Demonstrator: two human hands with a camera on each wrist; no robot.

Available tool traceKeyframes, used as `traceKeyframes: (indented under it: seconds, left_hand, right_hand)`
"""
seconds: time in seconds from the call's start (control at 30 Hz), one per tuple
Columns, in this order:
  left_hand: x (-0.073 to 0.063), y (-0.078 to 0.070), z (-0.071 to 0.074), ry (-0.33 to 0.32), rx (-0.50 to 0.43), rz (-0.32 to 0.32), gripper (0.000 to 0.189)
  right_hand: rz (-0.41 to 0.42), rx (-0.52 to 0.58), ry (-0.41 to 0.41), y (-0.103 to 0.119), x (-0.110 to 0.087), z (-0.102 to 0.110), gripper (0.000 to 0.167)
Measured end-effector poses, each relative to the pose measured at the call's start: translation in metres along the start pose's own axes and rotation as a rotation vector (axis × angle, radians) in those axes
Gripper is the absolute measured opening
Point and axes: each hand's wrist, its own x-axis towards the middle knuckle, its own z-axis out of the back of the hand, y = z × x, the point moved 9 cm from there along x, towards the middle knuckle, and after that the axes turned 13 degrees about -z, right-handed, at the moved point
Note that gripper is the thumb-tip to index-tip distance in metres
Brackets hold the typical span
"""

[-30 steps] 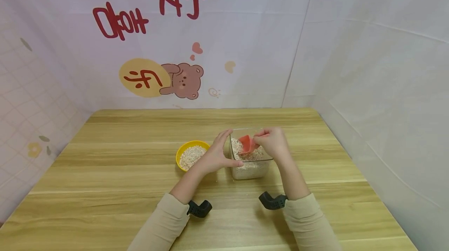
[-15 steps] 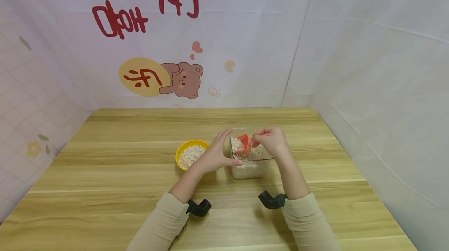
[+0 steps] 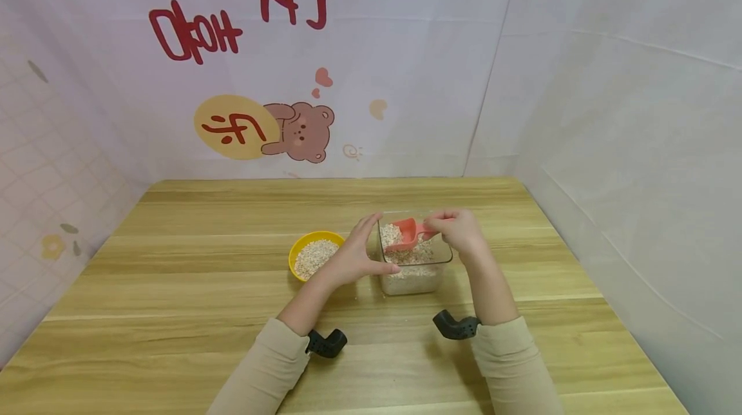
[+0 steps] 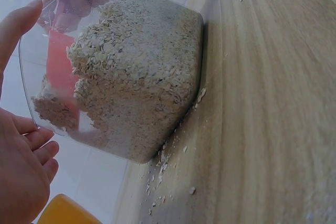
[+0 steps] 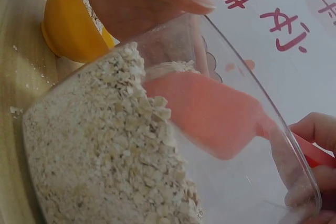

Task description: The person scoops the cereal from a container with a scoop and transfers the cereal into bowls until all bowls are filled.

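A clear rectangular container [image 3: 410, 283] of rolled oats [image 4: 142, 51] stands on the table. My left hand [image 3: 361, 254] holds its left end, thumb at the near rim and fingers at the far corner. My right hand [image 3: 460, 231] pinches the handle of a coral-pink scoop [image 3: 408, 234] just inside the container's rim. Oats [image 3: 391, 234] are heaped at the scoop's mouth, which points left. Through the clear wall, the right wrist view shows the scoop's underside above the sloping oats. Left of the container, a yellow bowl [image 3: 297, 249] holds oats, partly hidden by my left hand.
Loose flakes [image 4: 163, 171] are scattered on the wooden table [image 3: 203, 312] between the bowl and the container. Printed white cloth [image 3: 417, 67] hangs along the back and sides. A black wrist mount [image 3: 456, 326] sits at my right cuff, another [image 3: 326, 343] at the left.
The scoop has levelled and risen slightly within the container, oats now gathered in its mouth. My right hand has shifted a little to the right. The left hand keeps its place at the container.
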Motion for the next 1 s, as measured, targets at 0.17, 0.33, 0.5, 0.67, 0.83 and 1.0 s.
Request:
traceKeyframes:
  seconds: [0.17,0.33,0.5,0.67,0.83,1.0]
  left_hand:
    - [0.0,-0.002,0.0,0.005,-0.002,-0.007,0.115]
    - [0.0,-0.005,0.001,0.006,-0.004,-0.01,0.115]
    - [-0.001,-0.005,0.001,0.009,0.001,-0.009,0.114]
    - [-0.001,-0.006,0.001,0.012,0.006,-0.011,0.114]
    - [-0.002,-0.007,0.001,0.016,0.008,-0.008,0.114]
    - [-0.003,-0.007,0.002,0.018,0.018,-0.004,0.115]
  right_hand:
    - [-0.029,0.006,0.02,-0.004,0.003,0.002,0.022]
    - [-0.027,0.037,0.046,-0.006,0.005,0.003,0.025]
    - [-0.032,0.071,0.073,-0.007,0.005,0.005,0.027]
    - [-0.027,0.106,0.098,-0.01,0.006,0.007,0.028]
    - [-0.007,0.16,0.14,-0.012,0.009,0.007,0.026]
    - [0.003,0.208,0.17,-0.013,0.011,0.009,0.024]
